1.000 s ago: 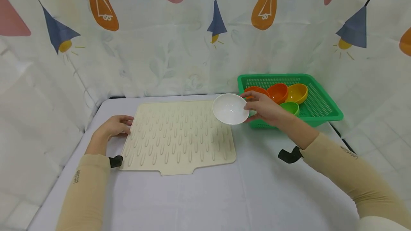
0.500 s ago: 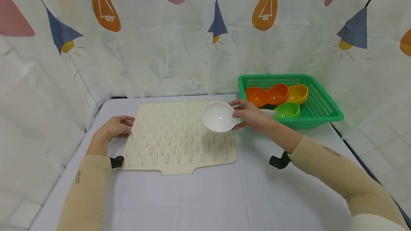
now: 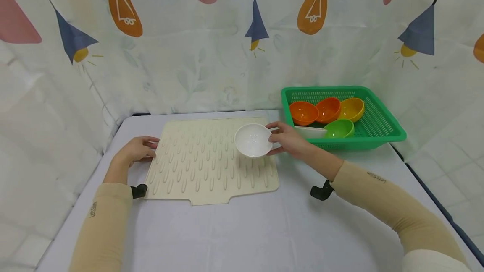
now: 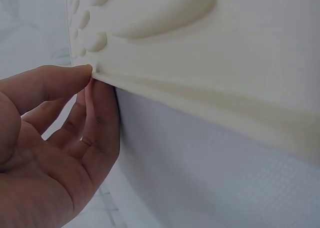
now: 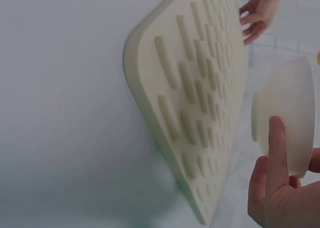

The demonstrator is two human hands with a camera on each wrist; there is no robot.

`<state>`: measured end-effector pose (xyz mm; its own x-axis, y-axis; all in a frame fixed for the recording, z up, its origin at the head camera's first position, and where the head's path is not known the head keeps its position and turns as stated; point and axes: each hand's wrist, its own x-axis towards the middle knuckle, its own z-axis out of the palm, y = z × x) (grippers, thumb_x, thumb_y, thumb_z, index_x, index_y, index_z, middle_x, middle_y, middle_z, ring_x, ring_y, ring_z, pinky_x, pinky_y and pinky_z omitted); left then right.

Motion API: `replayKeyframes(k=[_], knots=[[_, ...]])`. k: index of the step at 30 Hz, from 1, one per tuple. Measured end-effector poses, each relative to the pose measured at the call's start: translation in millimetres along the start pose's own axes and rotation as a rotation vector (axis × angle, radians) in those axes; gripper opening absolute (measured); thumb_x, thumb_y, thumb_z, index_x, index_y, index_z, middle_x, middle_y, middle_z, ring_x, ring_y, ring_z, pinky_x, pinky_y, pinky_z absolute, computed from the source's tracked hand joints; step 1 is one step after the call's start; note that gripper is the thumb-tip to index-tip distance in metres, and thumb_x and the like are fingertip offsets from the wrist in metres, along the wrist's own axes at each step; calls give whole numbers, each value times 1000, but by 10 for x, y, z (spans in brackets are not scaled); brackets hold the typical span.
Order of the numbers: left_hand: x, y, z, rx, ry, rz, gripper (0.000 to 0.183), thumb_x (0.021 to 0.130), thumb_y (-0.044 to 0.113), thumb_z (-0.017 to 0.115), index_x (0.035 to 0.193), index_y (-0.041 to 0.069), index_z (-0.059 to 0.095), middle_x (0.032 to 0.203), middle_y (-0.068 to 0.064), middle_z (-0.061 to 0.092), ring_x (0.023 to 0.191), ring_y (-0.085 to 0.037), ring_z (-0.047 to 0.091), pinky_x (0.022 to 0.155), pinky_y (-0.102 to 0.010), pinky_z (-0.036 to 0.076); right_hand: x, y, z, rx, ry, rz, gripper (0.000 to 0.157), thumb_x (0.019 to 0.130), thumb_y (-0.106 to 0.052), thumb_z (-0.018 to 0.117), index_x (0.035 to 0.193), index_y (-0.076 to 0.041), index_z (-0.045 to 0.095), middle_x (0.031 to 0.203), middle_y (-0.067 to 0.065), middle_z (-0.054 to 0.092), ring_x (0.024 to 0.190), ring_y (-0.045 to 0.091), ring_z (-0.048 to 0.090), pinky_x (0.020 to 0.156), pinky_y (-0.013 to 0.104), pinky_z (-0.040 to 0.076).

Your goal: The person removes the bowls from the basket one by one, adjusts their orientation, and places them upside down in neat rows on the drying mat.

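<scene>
In the head view my right hand [image 3: 288, 141] grips a white bowl [image 3: 252, 140] by its right side, mouth up, above the right part of a cream ridged drying mat [image 3: 211, 158]. A gap shows between the bowl [image 5: 290, 107] and the mat [image 5: 185, 92] in the right wrist view. At the mat's left edge rests my left hand [image 3: 138, 149]. Its thumb and a finger pinch the rim of the mat [image 4: 200, 95] in the left wrist view, where the left hand [image 4: 60, 138] shows palm side.
A green basket [image 3: 382, 114] stands at the back right. Inside lie two orange bowls [image 3: 303, 113], a yellow bowl [image 3: 351, 109], a green bowl [image 3: 339, 128] and a white piece [image 3: 311, 132], partly hidden. A white cloth [image 3: 249, 238] covers the table; a printed curtain [image 3: 211, 70] hangs behind.
My right hand has carried the white bowl left and slightly down, from beside the basket to over the mat. The left hand has stayed at the mat's edge.
</scene>
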<state>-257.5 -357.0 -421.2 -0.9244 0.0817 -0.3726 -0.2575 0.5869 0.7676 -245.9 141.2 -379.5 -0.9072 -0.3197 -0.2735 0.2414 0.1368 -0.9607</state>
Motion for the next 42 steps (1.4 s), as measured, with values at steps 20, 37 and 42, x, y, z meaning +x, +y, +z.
replayKeyframes(k=[20, 37, 42], knots=[[-59, 319, 227, -96, 176, 95, 63, 105, 37, 58, 152, -2, 42, 146, -25, 45, 125, -40, 51, 87, -25, 55, 39, 55, 86, 34, 15, -21, 49, 96, -1, 53, 145, 0, 42, 139, 24, 47, 112, 37, 55, 81, 51, 60], [-24, 995, 1052, -537, -242, 213, 53, 110, 24, 51, 154, 0, 34, 156, -29, 33, 138, -45, 43, 103, -45, 51, 97, 73, 126, 60, 30, -19, 49, 96, -1, 54, 144, -1, 44, 137, 23, 49, 110, 36, 58, 79, 50, 61], [-50, 1164, 1296, -595, -325, 215, 56, 110, 26, 52, 156, 1, 32, 154, -27, 37, 137, -45, 45, 101, -47, 52, 106, 73, 166, 72, 21, -11, 49, 96, -1, 54, 144, -1, 44, 137, 23, 48, 110, 36, 58, 80, 50, 61]])
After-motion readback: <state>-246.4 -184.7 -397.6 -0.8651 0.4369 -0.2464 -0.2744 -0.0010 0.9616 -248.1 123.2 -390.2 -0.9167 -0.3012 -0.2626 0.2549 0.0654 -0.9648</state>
